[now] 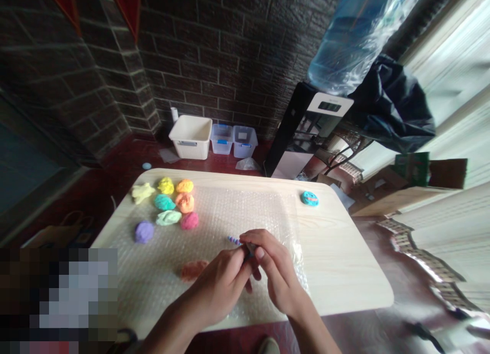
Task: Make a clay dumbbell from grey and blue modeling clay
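left hand [216,287] and right hand [275,272] pinch a striped clay roll [234,240]
both close narrowly around it, its blue-and-white tip poking past the fingers; a flat red clay patch [193,270] lies just beside the left hand, on bubble wrap [245,211] over the table [337,252].

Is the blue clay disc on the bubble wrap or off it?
Off it: the blue clay disc lies on the bare tabletop, to the right of the edge of the bubble wrap.
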`<action>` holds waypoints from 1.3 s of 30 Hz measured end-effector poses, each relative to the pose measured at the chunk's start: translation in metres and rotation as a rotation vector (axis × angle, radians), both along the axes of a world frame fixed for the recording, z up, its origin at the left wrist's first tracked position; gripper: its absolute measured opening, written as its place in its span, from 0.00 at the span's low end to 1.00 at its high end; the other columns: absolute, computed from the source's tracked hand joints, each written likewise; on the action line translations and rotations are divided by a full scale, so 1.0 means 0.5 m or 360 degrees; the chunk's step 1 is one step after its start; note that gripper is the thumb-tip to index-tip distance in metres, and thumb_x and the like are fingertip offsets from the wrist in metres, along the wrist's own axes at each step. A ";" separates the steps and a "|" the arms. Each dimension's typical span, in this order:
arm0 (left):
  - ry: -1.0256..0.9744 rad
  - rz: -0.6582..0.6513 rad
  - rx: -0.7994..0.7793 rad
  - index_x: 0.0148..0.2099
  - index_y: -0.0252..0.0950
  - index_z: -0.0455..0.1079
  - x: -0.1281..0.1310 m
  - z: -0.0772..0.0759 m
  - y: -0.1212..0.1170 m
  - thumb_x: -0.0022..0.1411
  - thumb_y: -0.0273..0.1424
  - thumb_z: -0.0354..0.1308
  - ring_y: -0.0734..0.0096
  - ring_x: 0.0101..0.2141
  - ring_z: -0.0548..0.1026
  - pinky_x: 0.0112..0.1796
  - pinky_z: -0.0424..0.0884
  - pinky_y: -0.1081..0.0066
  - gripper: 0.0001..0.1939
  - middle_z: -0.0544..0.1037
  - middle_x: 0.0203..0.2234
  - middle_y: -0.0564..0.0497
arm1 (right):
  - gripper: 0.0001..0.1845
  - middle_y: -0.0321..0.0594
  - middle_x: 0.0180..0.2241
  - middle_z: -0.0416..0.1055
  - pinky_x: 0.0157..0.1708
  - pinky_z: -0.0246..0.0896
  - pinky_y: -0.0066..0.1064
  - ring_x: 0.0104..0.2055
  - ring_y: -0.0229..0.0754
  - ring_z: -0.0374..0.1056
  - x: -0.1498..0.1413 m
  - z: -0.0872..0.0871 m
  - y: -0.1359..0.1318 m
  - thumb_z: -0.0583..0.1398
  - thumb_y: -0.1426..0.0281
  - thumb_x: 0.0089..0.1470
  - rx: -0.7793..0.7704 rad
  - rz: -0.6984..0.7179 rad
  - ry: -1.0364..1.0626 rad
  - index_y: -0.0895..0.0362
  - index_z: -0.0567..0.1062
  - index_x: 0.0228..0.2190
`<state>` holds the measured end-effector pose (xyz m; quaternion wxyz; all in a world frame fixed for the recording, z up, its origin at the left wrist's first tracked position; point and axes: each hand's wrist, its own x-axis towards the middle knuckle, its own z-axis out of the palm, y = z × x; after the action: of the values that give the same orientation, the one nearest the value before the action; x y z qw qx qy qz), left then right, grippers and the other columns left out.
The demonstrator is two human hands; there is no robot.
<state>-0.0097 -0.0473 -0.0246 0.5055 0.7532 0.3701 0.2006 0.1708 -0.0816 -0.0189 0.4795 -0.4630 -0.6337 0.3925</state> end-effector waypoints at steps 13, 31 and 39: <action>0.0214 -0.0086 0.0316 0.40 0.37 0.71 0.011 0.027 0.005 0.77 0.34 0.43 0.55 0.35 0.82 0.38 0.70 0.61 0.17 0.83 0.32 0.44 | 0.17 0.46 0.47 0.79 0.30 0.71 0.29 0.49 0.48 0.77 -0.019 0.006 0.006 0.56 0.59 0.75 -0.0074 -0.0118 0.0205 0.50 0.83 0.47; 0.0647 -0.0167 0.0484 0.42 0.34 0.76 0.015 0.021 0.003 0.76 0.29 0.43 0.46 0.40 0.85 0.40 0.77 0.55 0.18 0.85 0.36 0.37 | 0.21 0.44 0.37 0.77 0.24 0.65 0.26 0.36 0.43 0.75 -0.030 -0.008 0.005 0.53 0.58 0.75 -0.0121 -0.0208 0.0115 0.55 0.80 0.38; -0.0177 -0.0129 -0.0397 0.41 0.37 0.70 0.016 0.021 0.011 0.78 0.44 0.45 0.66 0.28 0.80 0.35 0.75 0.66 0.20 0.81 0.31 0.49 | 0.24 0.50 0.54 0.75 0.23 0.68 0.29 0.42 0.48 0.73 0.005 0.009 0.003 0.54 0.54 0.71 -0.0349 0.0099 0.0714 0.51 0.82 0.55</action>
<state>-0.0016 -0.0416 -0.0143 0.6226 0.6865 0.3329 0.1737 0.1732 -0.0799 -0.0144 0.5429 -0.3939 -0.4790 0.5663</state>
